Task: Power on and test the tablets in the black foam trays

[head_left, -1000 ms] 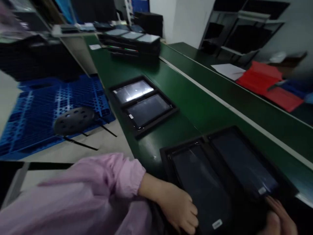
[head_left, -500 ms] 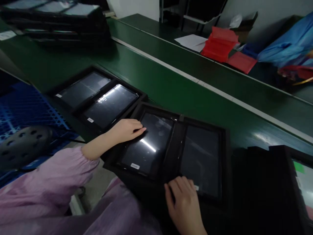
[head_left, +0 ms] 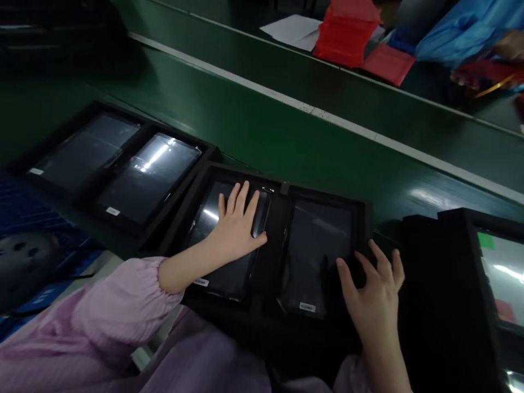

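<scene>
Black and two-bayed, the near tray (head_left: 275, 245) lies on the green table (head_left: 262, 144), with a left screen (head_left: 225, 278) and a right screen (head_left: 313, 240) seated in it. The left hand (head_left: 234, 229) is spread, palm down, over the left screen — whether it presses, I cannot tell. The right hand (head_left: 372, 292) is curved with its fingers parted at the tray's right edge, pinching nothing; contact there is unclear. The step in hand looks like settling or checking the screens where they sit. The next move would probably call for light, even fingertips — no hard push.
</scene>
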A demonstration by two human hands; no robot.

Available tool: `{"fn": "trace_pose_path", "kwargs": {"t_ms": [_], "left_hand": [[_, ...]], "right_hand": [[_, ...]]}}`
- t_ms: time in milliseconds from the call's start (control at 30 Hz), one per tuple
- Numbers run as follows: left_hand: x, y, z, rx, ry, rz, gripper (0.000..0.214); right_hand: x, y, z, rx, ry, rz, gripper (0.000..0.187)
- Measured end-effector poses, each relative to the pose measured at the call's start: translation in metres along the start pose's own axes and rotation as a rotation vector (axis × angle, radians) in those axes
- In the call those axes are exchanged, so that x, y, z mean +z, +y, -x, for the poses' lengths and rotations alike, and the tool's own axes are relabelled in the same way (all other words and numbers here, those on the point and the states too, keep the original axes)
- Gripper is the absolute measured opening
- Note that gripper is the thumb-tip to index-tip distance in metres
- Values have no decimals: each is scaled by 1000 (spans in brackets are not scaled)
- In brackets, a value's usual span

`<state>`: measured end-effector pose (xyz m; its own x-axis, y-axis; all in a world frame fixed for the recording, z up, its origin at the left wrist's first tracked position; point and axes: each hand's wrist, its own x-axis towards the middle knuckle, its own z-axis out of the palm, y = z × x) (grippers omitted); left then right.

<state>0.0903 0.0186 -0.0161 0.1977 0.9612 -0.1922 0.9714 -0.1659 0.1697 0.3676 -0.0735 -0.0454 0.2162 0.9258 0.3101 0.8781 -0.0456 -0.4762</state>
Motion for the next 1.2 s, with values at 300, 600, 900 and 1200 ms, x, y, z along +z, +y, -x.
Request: {"fn": "trace_pose_path", "kwargs": {"t_ms": [300, 600, 900, 1200], "left_hand": [[-11, -1, -58, 27, 34, -92, 88], [-18, -6, -70, 113, 97, -95, 71], [-20, -16, -79, 134, 61, -50, 70], [-76, -80, -2, -250, 267, 301, 46]], "right_hand": [[19, 30, -43, 33, -71, -62, 61], [29, 24, -50, -12, -90, -60, 54], [25, 34, -58, -16, -214, -136, 74], [1, 51, -32, 161, -222, -488, 54]]}}
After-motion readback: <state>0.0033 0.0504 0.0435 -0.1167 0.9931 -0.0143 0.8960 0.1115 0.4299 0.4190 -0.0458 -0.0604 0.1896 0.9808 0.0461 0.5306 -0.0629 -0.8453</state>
